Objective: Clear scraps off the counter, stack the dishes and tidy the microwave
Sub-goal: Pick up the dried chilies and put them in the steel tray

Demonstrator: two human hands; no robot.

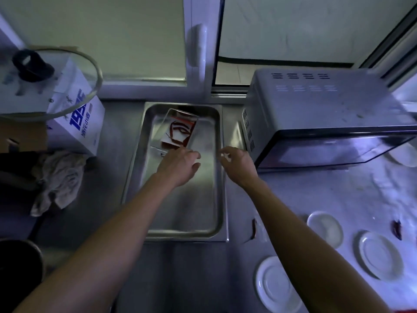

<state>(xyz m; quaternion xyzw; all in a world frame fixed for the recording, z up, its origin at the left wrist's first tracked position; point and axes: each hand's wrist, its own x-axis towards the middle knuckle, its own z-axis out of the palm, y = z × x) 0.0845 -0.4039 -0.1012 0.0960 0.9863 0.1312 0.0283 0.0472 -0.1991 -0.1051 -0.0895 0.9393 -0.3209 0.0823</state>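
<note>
Fingers of both hands hang loosely spread, holding nothing: left hand (180, 164) over the steel tray (216, 199), right hand (239, 164) at its rim; plates (274, 283) lie nearer on the counter (293, 190), red scraps (178, 134) in the tray's far end, microwave (320, 118) beyond

Tray under both hands (216, 177): plain silver steel.
Card beyond the left hand (178, 129): white with red-orange print, dark red chillies on it.
Microwave (316, 118): grey, black door.
Plates by the right forearm (325, 229): white.
Box far left (79, 123): white, blue lettering.
</note>
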